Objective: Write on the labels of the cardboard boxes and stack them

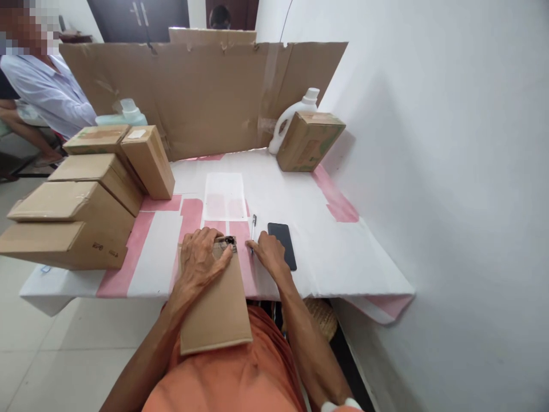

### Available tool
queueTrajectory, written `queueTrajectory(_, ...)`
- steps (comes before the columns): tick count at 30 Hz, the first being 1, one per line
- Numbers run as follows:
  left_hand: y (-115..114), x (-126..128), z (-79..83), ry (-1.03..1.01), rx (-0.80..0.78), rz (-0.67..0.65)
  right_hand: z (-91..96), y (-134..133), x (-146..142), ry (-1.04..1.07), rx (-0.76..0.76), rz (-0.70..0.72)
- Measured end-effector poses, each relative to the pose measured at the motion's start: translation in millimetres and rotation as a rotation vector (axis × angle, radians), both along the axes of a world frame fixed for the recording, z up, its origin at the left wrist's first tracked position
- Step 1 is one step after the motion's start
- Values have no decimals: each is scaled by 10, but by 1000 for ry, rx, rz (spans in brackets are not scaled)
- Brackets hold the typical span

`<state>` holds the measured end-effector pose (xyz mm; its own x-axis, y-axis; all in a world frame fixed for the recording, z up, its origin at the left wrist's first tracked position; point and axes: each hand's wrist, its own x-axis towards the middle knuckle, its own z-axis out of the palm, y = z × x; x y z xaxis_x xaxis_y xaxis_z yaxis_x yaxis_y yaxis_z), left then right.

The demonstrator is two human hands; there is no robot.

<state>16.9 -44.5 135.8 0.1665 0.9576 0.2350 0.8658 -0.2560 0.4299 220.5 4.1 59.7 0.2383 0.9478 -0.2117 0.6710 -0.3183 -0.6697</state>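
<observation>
A brown cardboard box (pixel 218 315) leans from the table edge towards my lap. My left hand (pixel 199 260) grips its far end, with the thumb on the upper face near a dark, clear-taped spot (pixel 230 241). To the right, my right hand (pixel 270 252) has its fingers curled at a slim pen (pixel 254 223) on the tablecloth. Its fingertips close on the lower part of the pen, which they partly cover. A dark smartphone (pixel 283 240) lies flat, partly beneath and beside the right hand. Beyond the box is a thin whitish translucent sheet (pixel 224 194).
Several cardboard boxes (pixel 68 200) stand along the left side, before a blue-capped bottle (pixel 128 111). At the back right, another carton (pixel 311 143) leans by a white jug (pixel 285 123). A cardboard panel (pixel 206 97) borders the back; a wall (pixel 450 189) the right. A person (pixel 51 86) sits back left.
</observation>
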Motion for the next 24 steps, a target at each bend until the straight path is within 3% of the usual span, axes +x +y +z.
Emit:
queueTrajectory(6, -4, -148, -8, 67, -30, -165, -172, 19, -145, 279, 103, -16)
queueTrajectory(9, 27, -243, -24, 29, -69, -240, -51, -53, -115, 520, 203, -46)
queueTrajectory(14, 60, -290, -82, -12, -63, -229, 299, -288, -150, 1081, 357, -21)
queueTrajectory(18, 65, -289, -100, -21, -39, -253, 419, -457, -346, 1087, 374, 67)
queueTrajectory(24, 57, -294, -85, -6, -43, -243, 386, -504, -513, 878, 443, 82)
